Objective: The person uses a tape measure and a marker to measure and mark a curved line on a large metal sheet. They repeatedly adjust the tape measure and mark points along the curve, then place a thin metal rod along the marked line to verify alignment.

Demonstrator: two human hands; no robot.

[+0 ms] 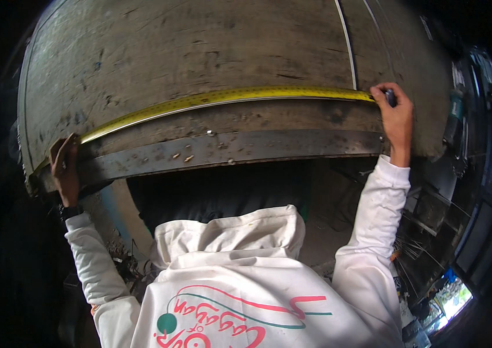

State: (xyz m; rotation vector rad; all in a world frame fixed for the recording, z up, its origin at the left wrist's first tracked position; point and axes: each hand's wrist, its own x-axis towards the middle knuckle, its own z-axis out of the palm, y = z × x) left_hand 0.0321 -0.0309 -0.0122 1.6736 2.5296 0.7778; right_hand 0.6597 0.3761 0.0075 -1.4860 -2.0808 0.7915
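A yellow tape measure blade (pixel 222 95) is stretched across the worn wooden tabletop, bowed by the lens. Along its near side runs a thin pale metal strip (pixel 199 107). My left hand (pixel 65 165) is closed at the blade's left end, near the table's left corner, its fingertips pressed together on the tape. At the other end my right hand (pixel 396 113) pinches the tape between thumb and fingers. A small dark object (pixel 391 97) shows in that hand, mostly covered, and I cannot make out what it is.
A flat metal band (pixel 292 143) edges the table's near side, with small bits on it. Another thin light strip (pixel 347 46) runs away from me near my right hand. A teal power tool (pixel 454 110) lies at the right. Metal rods and scraps (pixel 417 246) sit lower right.
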